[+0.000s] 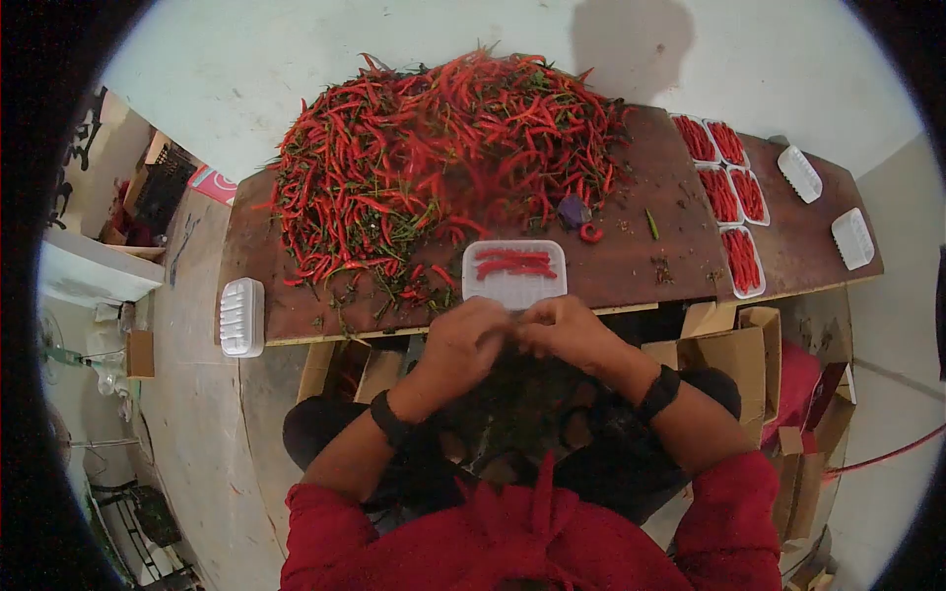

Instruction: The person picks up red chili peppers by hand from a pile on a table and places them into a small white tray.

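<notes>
A white foam tray (pixel 532 289) sits at the front edge of the brown table, with a few red chilies (pixel 514 264) lying side by side in it. Just in front of its near rim, my left hand (pixel 471 337) is closed with curled fingers. My right hand (pixel 567 333) is close beside it, thumb and fingertips pinched together. Whatever is between the fingers of either hand is hidden or too small to make out. Behind the tray spreads a big heap of red chilies (pixel 374 167) with green stems and leaves.
Filled trays of chilies (pixel 741 261) stand in rows at the right, near two white trays (pixel 852 239). Stacked white trays (pixel 242 317) lie at the left edge. A purple object (pixel 574 210) and a green chili (pixel 652 224) are on the table (pixel 670 187). Cardboard boxes (pixel 734 364) stand below.
</notes>
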A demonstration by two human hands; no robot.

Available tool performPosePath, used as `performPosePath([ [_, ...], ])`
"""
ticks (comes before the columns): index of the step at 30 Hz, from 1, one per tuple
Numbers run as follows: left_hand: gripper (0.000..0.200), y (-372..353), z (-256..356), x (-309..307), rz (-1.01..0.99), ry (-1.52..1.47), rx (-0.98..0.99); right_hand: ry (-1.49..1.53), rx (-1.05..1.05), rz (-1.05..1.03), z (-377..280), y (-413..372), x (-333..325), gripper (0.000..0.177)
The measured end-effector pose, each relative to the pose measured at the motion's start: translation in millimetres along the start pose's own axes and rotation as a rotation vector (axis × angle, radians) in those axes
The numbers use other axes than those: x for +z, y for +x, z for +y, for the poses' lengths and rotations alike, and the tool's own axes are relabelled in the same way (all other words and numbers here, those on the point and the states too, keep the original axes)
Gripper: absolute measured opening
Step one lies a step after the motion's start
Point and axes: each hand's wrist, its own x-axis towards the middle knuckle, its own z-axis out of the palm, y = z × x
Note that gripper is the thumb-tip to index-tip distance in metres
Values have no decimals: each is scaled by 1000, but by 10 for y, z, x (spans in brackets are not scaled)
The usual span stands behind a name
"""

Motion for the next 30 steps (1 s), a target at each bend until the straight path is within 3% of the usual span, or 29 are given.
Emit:
performPosePath([
  [3,18,28,23,-8,12,-17,-19,-225,-166,175,27,41,0,22],
  [6,17,41,33,-19,-1,-26,-83,-324,-182,234,-106,-15,12,20],
  [10,18,61,-29,10,16,47,-175,-391,-203,273,-110,16,25,19],
  [15,15,226,-142,-53,37,205,-113,-368,-220,375,-128,132,-9,22],
  [23,15,414,-354,20,76,346,-197,-464,-247,410,-155,184,-85,24],
  [30,16,467,-466,98,29,502,-115,-516,-245,387,-152,152,-147,26],
])
